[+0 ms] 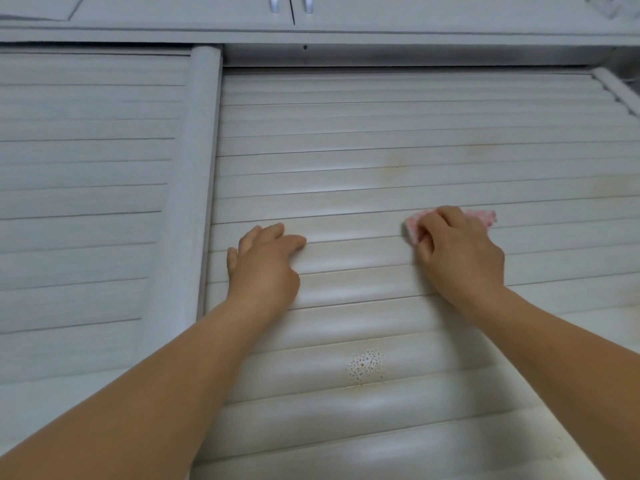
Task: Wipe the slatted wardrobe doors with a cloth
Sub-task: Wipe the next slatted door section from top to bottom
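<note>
A white slatted wardrobe door (381, 133) fills the middle and right of the head view. My right hand (457, 251) grips a pink and white cloth (485, 218) and presses it against a slat; most of the cloth is hidden under the fingers. My left hand (266, 258) rests flat on the same door near its left edge, fingers spread and straight. A second slatted door (86, 168) stands to the left, set in front of the first.
A rounded vertical frame post (197, 168) separates the two doors. Yellowish stains (394, 168) mark the slats above my hands, and a speckled brown patch (365, 367) lies lower down. Upper cabinet doors with two white handles (291, 3) run along the top.
</note>
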`<state>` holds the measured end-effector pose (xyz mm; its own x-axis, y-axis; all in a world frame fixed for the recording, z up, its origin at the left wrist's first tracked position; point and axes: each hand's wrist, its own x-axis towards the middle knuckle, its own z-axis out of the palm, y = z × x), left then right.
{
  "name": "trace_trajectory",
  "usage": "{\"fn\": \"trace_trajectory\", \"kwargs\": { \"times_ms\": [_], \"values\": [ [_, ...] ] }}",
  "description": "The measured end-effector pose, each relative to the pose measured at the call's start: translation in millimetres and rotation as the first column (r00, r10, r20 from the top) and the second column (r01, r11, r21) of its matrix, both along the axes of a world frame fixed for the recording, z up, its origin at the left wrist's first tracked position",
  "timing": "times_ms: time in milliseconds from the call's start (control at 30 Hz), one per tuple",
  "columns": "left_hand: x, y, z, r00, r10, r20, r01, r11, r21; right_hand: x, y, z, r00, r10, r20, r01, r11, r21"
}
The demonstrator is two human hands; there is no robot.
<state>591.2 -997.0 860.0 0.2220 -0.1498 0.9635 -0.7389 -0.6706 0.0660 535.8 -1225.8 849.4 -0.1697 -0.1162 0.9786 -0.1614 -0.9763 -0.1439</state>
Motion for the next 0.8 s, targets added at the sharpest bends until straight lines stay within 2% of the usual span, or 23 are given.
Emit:
{"fn": "trace_trajectory", "kwargs": {
  "times_ms": [133,200,333,467,567,700,800],
  "values": [
    [8,-2,-6,0.996,0.050,0.070,-0.051,0.999,0.014,14,15,10,0.999,0.009,0.034,-0.010,1.000,0.028],
    [12,-2,-6,0.995,0.057,0.088,-0.058,0.998,0.017,23,29,18,1.000,0.021,0.002,-0.021,1.000,0.005],
    [13,-2,-6,0.989,0.090,0.114,-0.092,0.996,0.018,39,73,34,0.992,0.048,-0.116,-0.069,0.981,-0.180],
    [14,0,-9,0.978,0.133,0.160,-0.136,0.991,0.010,41,106,43,0.950,0.047,-0.310,-0.158,0.926,-0.343],
    [14,-1,-9,0.959,0.186,0.214,-0.183,0.983,-0.035,37,90,44,0.953,-0.014,-0.302,-0.111,0.912,-0.396],
    [12,-13,0,0.928,0.204,0.312,-0.175,0.977,-0.118,23,38,50,0.973,-0.024,-0.229,-0.043,0.958,-0.284],
    [7,-26,10,0.921,0.211,0.327,-0.201,0.977,-0.065,7,-13,55,0.989,-0.039,-0.144,0.014,0.985,-0.173]
  ]
}}
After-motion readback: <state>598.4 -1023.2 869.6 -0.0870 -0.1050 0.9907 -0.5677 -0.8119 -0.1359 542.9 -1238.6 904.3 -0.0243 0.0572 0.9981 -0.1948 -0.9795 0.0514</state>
